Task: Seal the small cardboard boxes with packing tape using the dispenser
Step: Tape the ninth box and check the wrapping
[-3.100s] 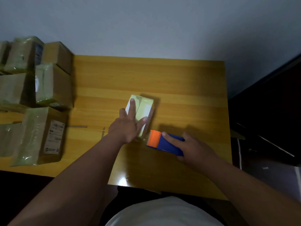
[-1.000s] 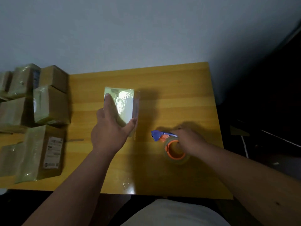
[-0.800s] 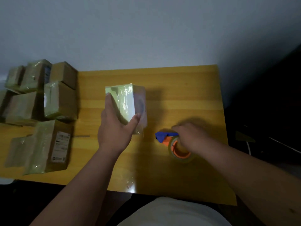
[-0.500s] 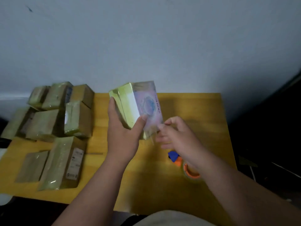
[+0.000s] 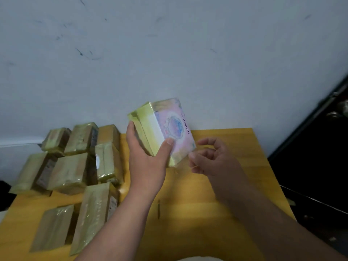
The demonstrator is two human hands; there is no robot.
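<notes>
Against a scuffed pale wall, over a yellow wooden table (image 5: 235,185), a taped box is being checked in the air.

The left hand (image 5: 146,164) is gripping the small printed box (image 5: 165,129), thumb on its face and fingers behind, tilting it up; the right hand (image 5: 212,159) is hovering just beside its lower corner, fingers loosely curled and holding nothing. The dispenser is not showing. Judging by the glossy wrap, turning it slowly should expose loose tape edges for pressing flat. Sealed boxes (image 5: 75,162) are lying left of that hand.
</notes>
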